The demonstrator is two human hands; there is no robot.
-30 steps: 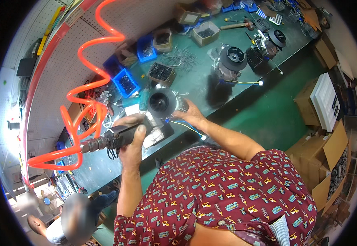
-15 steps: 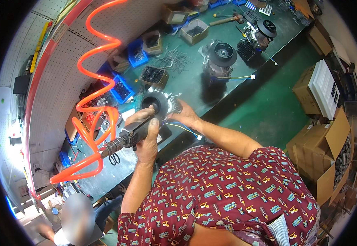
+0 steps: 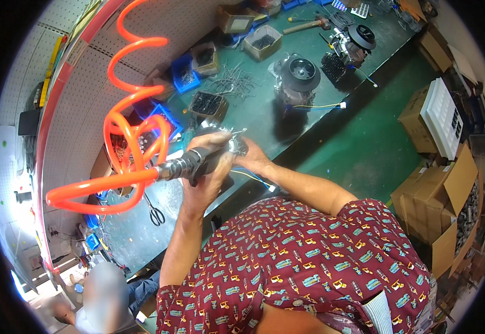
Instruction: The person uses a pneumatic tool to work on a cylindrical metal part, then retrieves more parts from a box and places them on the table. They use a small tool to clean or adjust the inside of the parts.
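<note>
My left hand point(image 3: 213, 181) is closed around a dark air-powered driver point(image 3: 191, 166), whose rear fitting joins an orange coiled air hose point(image 3: 103, 186). Held against the front of the driver is a motor unit point(image 3: 237, 146) with silver metal parts. Its black round fan wheel is mostly hidden behind my left hand and the tool. My right hand point(image 3: 256, 160) grips the unit's right side, its fingertips partly hidden. Thin wires with a white connector point(image 3: 271, 188) hang below the unit. Where the driver's tip meets the unit cannot be seen.
Two more motor units, one with a black fan point(image 3: 301, 72) and one farther off point(image 3: 354, 44), stand on the green bench. Screw boxes point(image 3: 209, 104), blue bins point(image 3: 185, 75), a hammer point(image 3: 309, 25) and scissors point(image 3: 156, 216) lie around. Cartons point(image 3: 429, 195) stand at right; another person point(image 3: 106, 300) sits lower left.
My left hand and the driver have moved up and to the right, over the fan wheel, which was visible before. The orange hose has shifted and bunched. My right hand stays nearly in place.
</note>
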